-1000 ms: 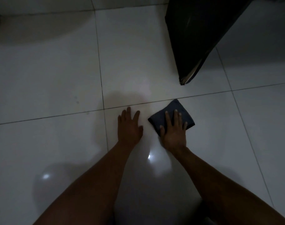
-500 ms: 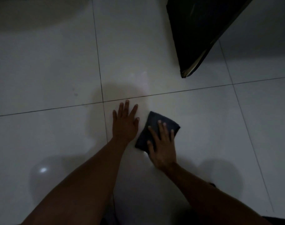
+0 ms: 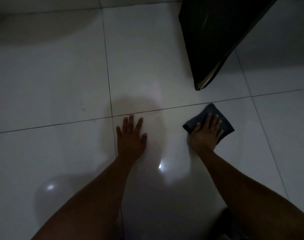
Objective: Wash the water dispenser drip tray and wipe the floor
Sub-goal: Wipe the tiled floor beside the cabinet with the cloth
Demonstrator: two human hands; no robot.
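The right hand presses flat on the cloth, just near of the grout line. The left hand, fingers spread, rests on the floor, well apart to the left.

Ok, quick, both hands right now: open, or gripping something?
Left hand: open, flat on the floor, holding nothing.
Right hand: open, pressing flat on the dark cloth, not gripping it.

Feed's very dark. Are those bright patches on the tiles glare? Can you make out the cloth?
Head view: dim; two glare spots on the glossy floor, one centre, one lower left; cloth under the right hand reads dark against pale tile; shadow around the left hand; black object top right lacks detail.
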